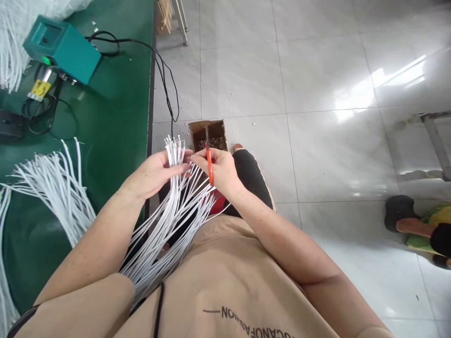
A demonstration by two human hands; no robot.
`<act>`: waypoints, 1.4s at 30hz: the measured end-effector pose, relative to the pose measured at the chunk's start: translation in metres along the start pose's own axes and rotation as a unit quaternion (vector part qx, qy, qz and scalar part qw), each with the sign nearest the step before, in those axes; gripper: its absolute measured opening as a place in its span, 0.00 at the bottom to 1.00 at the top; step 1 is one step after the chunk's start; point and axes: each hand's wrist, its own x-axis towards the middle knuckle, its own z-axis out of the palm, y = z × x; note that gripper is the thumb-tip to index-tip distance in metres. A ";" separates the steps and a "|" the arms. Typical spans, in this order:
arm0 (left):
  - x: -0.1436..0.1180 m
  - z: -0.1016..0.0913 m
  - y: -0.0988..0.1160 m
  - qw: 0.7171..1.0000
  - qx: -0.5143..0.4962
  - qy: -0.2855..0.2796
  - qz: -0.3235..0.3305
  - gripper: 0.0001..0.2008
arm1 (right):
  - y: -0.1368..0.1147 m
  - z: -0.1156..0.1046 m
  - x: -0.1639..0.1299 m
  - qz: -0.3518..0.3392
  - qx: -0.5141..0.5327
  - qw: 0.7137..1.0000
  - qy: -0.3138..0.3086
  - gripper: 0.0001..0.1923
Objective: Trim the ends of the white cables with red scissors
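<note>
My left hand (155, 171) is closed round the upper part of a bundle of thin white wires (176, 188), with their cut ends poking up above the thumb. The rest of the bundle hangs down across my lap. My right hand (220, 171) holds red-handled cutters (210, 166) whose dark jaws point away from me. Its thumb and fingertips meet close to the left fingers, by the wires; whether they also pinch a wire I cannot tell. Below and just beyond both hands stands an open cardboard box (221, 129) with small clippings inside.
On the green table (123, 103) at left lie more white wire bundles (59, 188) and a teal device (65, 49) with black cables (160, 58). Scraps dot the tiled floor (243, 80). Another person's foot in a dark shoe (400, 216) shows at right.
</note>
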 end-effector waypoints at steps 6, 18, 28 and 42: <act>0.004 -0.003 -0.002 0.999 0.043 0.032 0.009 0.14 | 0.003 -0.008 -0.003 0.047 0.158 0.986 -0.037 0.18; -0.003 0.010 -0.004 0.979 0.182 0.068 0.056 0.16 | 0.007 -0.020 -0.007 0.005 -0.123 0.992 -0.019 0.14; -0.010 0.018 0.008 0.933 0.329 0.104 0.098 0.07 | 0.008 -0.024 -0.017 -0.045 -0.520 0.849 -0.086 0.16; -0.013 0.021 0.004 0.923 0.345 0.129 0.109 0.09 | -0.005 -0.028 -0.020 -0.064 -0.584 0.804 -0.093 0.14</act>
